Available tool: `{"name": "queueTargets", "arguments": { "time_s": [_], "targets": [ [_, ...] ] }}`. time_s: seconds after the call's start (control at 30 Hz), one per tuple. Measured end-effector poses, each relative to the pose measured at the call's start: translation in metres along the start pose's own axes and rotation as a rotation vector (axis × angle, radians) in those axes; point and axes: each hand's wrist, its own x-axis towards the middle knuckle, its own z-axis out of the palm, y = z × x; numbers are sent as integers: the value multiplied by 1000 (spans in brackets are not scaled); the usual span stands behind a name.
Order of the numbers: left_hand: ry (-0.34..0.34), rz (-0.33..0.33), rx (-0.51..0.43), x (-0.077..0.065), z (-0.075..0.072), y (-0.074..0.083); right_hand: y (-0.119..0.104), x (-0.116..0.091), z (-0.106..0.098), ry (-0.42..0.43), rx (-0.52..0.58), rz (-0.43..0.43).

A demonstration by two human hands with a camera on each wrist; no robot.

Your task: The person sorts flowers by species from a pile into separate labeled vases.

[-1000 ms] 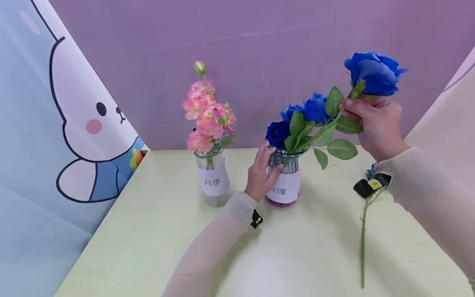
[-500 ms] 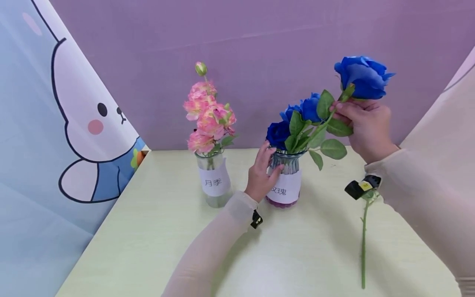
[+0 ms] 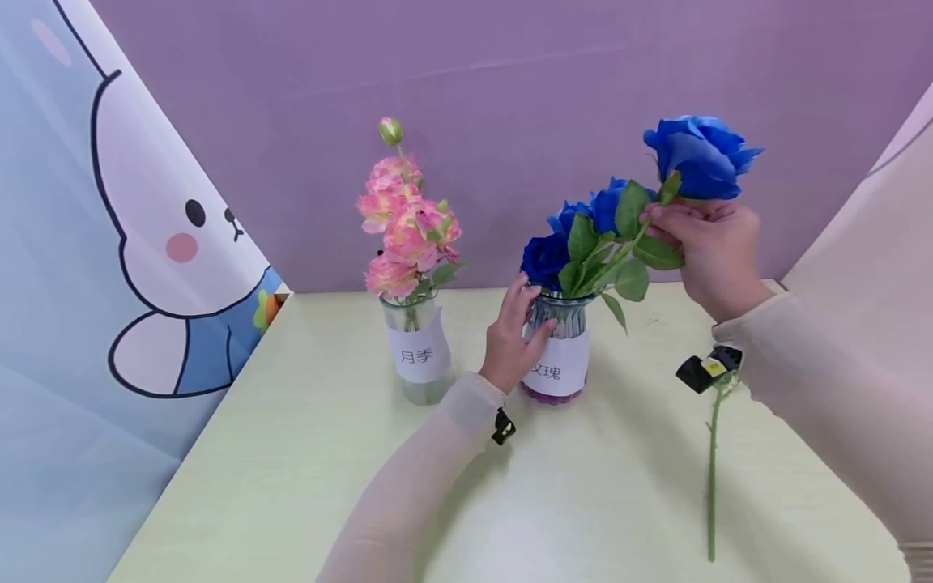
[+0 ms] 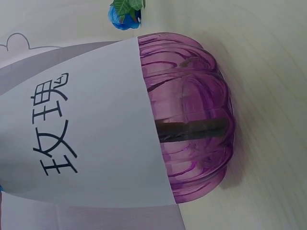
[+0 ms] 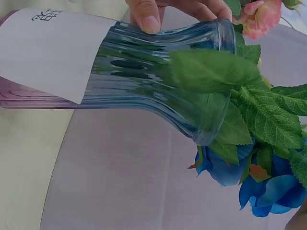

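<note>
My left hand [image 3: 513,342] grips the neck of a ribbed glass vase [image 3: 576,325], blue above and purple at its base [image 4: 196,100], with a white paper label round it. In the right wrist view the left thumb [image 5: 145,17] lies against the glass. My right hand [image 3: 717,255] pinches the stem of a large blue rose [image 3: 700,158] just under its bloom. That rose leans to the right, and its leafy stem runs down into the vase mouth. Several other blue roses [image 3: 547,259] stand in the vase. Leaves hide part of the rim.
Left of it, a clear labelled glass vase [image 3: 426,393] holds pink flowers [image 3: 411,235]. On the table [image 3: 313,453] at right lies a rose stem [image 3: 713,486]; my right wrist covers its top. A blue bloom [image 4: 124,18] shows in the left wrist view. A purple backdrop [image 3: 510,81] stands behind.
My right hand has moved left and slightly down with the blue rose, bringing it closer to the vase. The left hand stays on the vase.
</note>
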Motion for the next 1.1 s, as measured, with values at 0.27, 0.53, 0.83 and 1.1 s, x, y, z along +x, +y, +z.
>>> {"name": "queueTargets", "arguments": {
  "time_s": [0.27, 0.53, 0.83, 1.1],
  "targets": [
    [-2, -10, 15, 0, -3, 0, 3, 1, 2, -34, -159, 43],
    [2, 14, 17, 0, -1, -2, 6, 3, 3, -30, -311, 39],
    [8, 41, 16, 1, 1, -3, 19, -1, 4, -92, -344, 48],
    [4, 25, 27, 1, -1, -1, 29, -1, 3, -84, -378, 43]
  ]
}}
